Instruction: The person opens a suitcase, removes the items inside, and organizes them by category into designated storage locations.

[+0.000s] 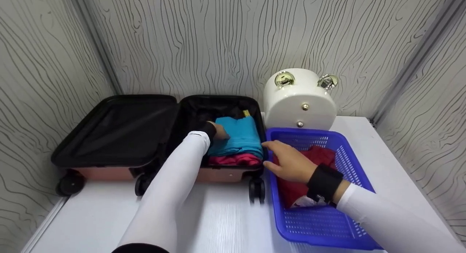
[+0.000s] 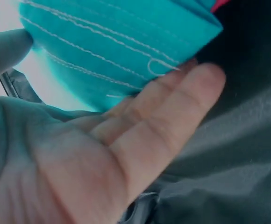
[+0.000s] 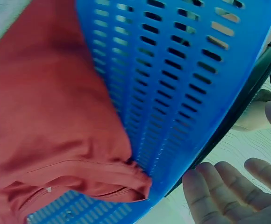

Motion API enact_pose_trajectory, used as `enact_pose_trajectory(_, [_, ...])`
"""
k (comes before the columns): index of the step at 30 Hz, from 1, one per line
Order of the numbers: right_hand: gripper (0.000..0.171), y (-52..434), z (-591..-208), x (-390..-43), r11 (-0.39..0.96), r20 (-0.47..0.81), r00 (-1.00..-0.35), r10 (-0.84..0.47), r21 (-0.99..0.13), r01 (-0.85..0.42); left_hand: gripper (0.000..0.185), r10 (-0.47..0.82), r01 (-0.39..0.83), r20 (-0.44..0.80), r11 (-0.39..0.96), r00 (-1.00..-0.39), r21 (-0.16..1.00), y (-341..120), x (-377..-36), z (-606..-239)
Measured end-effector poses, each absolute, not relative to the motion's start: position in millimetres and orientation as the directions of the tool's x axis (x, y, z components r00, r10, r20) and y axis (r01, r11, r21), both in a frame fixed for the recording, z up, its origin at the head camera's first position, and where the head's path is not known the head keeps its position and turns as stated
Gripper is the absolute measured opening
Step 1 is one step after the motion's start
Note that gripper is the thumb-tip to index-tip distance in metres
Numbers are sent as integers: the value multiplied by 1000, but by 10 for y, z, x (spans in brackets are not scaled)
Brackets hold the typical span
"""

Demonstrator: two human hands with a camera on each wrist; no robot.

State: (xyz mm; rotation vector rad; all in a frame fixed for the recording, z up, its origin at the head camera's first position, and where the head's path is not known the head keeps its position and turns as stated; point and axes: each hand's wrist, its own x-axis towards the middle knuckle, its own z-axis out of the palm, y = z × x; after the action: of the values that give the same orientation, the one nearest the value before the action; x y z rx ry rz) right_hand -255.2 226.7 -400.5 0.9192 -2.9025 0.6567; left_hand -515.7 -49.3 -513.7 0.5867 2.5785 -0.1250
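A folded turquoise cloth [image 1: 238, 134] with pale stitching lies on top of a folded red-pink cloth [image 1: 236, 159] in the right half of an open suitcase [image 1: 224, 174]. My left hand [image 1: 219, 131] is at the turquoise cloth's left side. In the left wrist view its fingers [image 2: 173, 109] stretch along the cloth's edge, and the thumb touches the fabric farther up. My right hand [image 1: 289, 162] hovers over the left rim of a blue basket [image 1: 360, 180], holding nothing. Its fingers [image 3: 240, 186] are loosely spread. Beneath it, a dark red garment [image 3: 56, 107] lies in the basket.
The suitcase's black-lined left half [image 1: 120, 133] lies open to the left. A glossy white rounded case [image 1: 298, 96] with gold ear-like fittings and knobs stands behind the basket. Wood-patterned walls [image 1: 204, 42] enclose the white table [image 1: 222, 216].
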Motion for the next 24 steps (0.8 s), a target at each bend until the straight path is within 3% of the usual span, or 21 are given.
enact_pose_trajectory(2, [54, 2246, -3990, -2574, 727, 164, -819, -550, -389, -566, 83, 311, 315, -474, 946, -824, 74, -484, -4783, -4765])
enact_pose_trajectory(5, [54, 2243, -3975, -2622, 715, 188, -818, -544, -408, -568, 90, 265, 216, -467, 964, -843, 155, -484, -4420, -4354])
enact_pose_trajectory(9, [53, 2279, -3978, -2687, 704, 203, -829, -521, -446, -552, 86, 199, 75, -454, 958, -868, 277, -457, -4112, -4019])
enact_pose_trajectory(13, [51, 2316, -3994, -2737, 696, 221, -836, -503, -469, -543, 81, 211, 25, -415, 912, -885, 410, -459, -4031, -3929])
enact_pose_trajectory(15, [50, 2328, -3993, -2757, 694, 230, -838, -494, -477, -540, 64, 251, 66, -363, 889, -897, 452, -456, -4054, -3947])
enact_pose_trajectory(18, [48, 2328, -3986, -2794, 685, 235, -847, -477, -504, -526, 29, 291, 166, -254, 892, -922, 419, -426, -4201, -4050])
enact_pose_trajectory(21, [46, 2319, -3977, -2833, 673, 224, -861, -456, -546, -499, 27, 285, 215, -122, 889, -951, 404, -446, -4925, -4632])
enact_pose_trajectory(24, [44, 2306, -3966, -2874, 661, 203, -882, -426, -595, -457, 21, 219, 161, -66, 861, -973, 483, -422, -5315, -4830])
